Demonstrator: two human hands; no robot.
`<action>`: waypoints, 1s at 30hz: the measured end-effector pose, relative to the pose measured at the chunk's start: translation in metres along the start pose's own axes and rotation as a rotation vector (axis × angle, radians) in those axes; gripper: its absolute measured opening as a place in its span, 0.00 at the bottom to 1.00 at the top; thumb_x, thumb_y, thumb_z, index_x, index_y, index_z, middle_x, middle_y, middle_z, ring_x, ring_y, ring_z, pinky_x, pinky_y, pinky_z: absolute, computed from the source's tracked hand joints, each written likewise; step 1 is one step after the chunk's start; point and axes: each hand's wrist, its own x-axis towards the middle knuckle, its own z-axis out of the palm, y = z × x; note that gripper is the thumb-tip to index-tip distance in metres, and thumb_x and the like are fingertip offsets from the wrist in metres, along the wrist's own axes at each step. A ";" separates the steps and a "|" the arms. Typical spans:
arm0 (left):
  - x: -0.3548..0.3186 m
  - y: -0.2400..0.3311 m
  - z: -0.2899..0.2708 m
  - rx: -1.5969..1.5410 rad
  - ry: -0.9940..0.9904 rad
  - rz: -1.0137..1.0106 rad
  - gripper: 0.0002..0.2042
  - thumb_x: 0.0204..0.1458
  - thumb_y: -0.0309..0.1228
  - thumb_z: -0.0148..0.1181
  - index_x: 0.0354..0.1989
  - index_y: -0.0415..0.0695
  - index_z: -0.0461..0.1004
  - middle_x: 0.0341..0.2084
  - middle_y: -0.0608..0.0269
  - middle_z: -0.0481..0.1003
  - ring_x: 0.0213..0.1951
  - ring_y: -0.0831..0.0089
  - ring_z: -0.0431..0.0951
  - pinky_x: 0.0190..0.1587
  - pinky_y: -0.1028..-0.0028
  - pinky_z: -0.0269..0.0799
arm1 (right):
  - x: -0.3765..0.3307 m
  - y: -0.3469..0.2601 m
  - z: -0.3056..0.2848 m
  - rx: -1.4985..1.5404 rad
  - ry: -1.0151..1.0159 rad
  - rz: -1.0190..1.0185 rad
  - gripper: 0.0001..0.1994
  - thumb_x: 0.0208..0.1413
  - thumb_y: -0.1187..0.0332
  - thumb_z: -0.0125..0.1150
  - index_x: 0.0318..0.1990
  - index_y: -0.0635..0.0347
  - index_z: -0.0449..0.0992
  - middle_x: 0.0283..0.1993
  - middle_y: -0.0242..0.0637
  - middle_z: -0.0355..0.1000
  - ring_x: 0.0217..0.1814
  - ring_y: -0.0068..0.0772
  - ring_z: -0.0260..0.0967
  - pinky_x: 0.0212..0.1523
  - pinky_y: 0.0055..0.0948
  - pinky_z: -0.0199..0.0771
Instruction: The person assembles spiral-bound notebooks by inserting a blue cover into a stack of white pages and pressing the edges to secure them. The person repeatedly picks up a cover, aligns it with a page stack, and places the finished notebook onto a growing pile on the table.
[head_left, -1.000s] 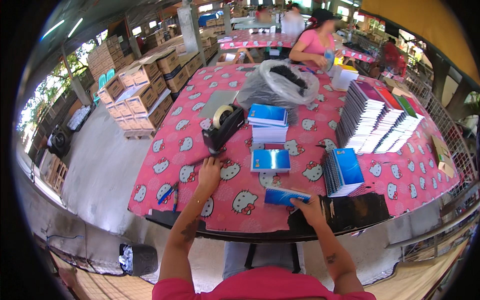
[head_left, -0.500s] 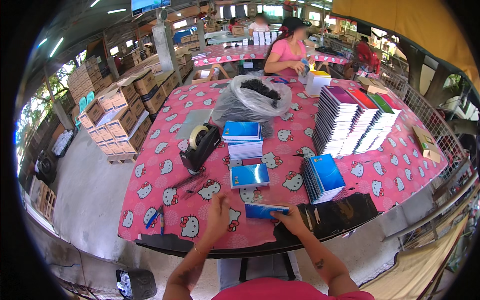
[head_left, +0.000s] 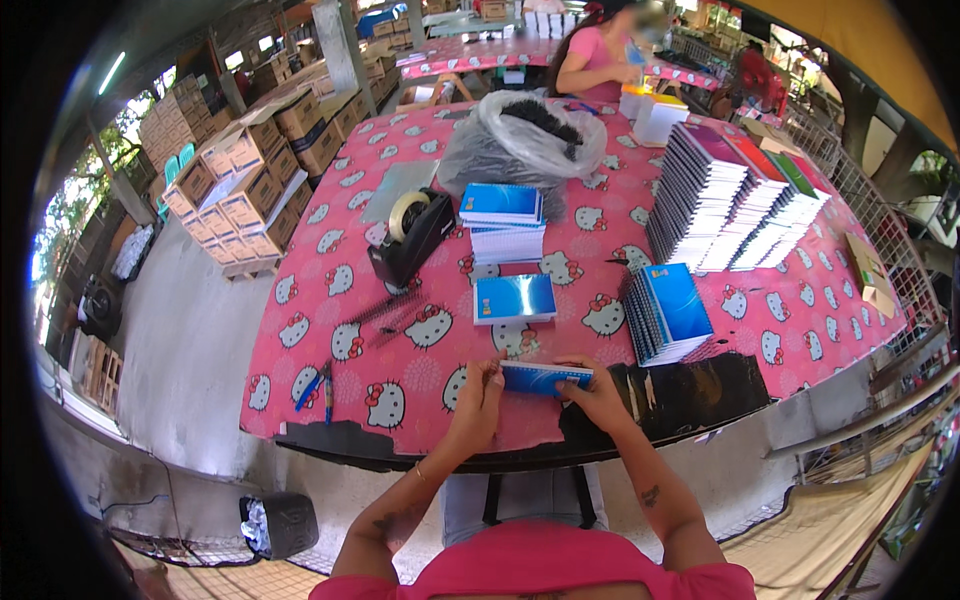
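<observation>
A small blue spiral notebook [head_left: 540, 378] is held between both of my hands at the near edge of the pink patterned table [head_left: 330, 300]. My left hand [head_left: 478, 405] grips its left end and my right hand [head_left: 597, 397] grips its right end. Just beyond lies another blue notebook [head_left: 513, 298] flat on the cloth. A leaning row of blue notebooks [head_left: 668, 312] stands to the right of my right hand. Further back sits a short stack of blue notebooks [head_left: 503, 218].
A black tape dispenser [head_left: 412, 236] stands left of the stack. A clear bag of black spirals [head_left: 523, 138] lies behind it. Tall rows of notebooks [head_left: 745, 198] fill the right side. Pens [head_left: 318, 385] lie at the near left. A person in pink [head_left: 600, 58] sits opposite. Cardboard boxes [head_left: 240, 185] are stacked on the left.
My left hand has come in from the cloth onto the notebook's left end. Both hands now hold the notebook closer to the table's near edge.
</observation>
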 end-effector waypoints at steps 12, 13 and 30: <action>0.015 0.011 -0.038 0.415 0.013 0.297 0.06 0.54 0.26 0.63 0.39 0.40 0.80 0.28 0.57 0.77 0.29 0.61 0.76 0.29 0.67 0.70 | 0.000 0.006 -0.006 -0.047 -0.061 0.056 0.15 0.62 0.74 0.61 0.55 0.63 0.76 0.46 0.28 0.75 0.43 0.17 0.69 0.43 0.20 0.73; 0.016 0.009 -0.038 0.419 0.021 0.308 0.07 0.55 0.26 0.63 0.40 0.40 0.80 0.29 0.57 0.77 0.28 0.61 0.76 0.28 0.66 0.70 | 0.000 0.008 -0.006 -0.055 -0.060 0.057 0.15 0.62 0.74 0.61 0.55 0.63 0.76 0.46 0.29 0.75 0.43 0.17 0.69 0.43 0.20 0.73; 0.048 0.012 -0.058 0.612 -0.410 0.388 0.11 0.54 0.34 0.65 0.43 0.44 0.77 0.30 0.57 0.72 0.31 0.54 0.76 0.31 0.62 0.70 | -0.006 0.009 -0.008 -0.157 -0.097 -0.004 0.12 0.60 0.76 0.62 0.51 0.64 0.78 0.40 0.27 0.77 0.41 0.17 0.69 0.43 0.21 0.71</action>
